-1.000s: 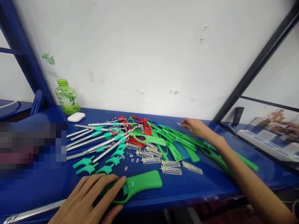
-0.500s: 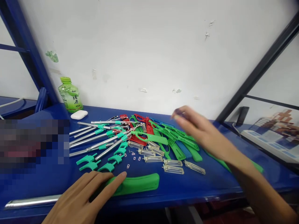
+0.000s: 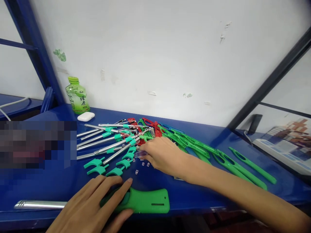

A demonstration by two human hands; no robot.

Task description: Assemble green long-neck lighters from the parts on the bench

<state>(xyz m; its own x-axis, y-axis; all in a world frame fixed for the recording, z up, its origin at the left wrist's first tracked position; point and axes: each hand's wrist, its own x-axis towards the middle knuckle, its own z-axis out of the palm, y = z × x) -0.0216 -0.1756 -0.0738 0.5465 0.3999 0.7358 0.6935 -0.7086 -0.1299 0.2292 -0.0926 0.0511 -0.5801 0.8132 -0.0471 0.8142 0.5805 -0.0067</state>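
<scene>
My left hand (image 3: 89,204) is wrapped around a long-nosed gas lighter, near the table's front edge. The lighter's green handle (image 3: 153,200) sticks out to the right of my fingers, and its silver tube (image 3: 40,205) extends to the left. Reaching across the table, my right hand (image 3: 162,153) has its fingertips closed on a small see-through plastic piece (image 3: 140,154) with a purplish tint. Teal trigger pieces (image 3: 114,171) and tiny pale clips (image 3: 137,172) lie close to both hands. Clear fuel tanks are mostly hidden beneath my right hand and forearm.
Silver lighter tubes (image 3: 99,144) with wires lie left of centre. Green handle halves (image 3: 184,142) and red ones (image 3: 150,123) are piled behind my right hand, with more green halves (image 3: 255,165) further right. A green tea bottle (image 3: 77,98) and a white case (image 3: 86,116) stand by the wall.
My right hand has swung left and down from above the green halves to the small parts at the centre. My left hand has turned the lighter handle slightly, showing its slotted face.
</scene>
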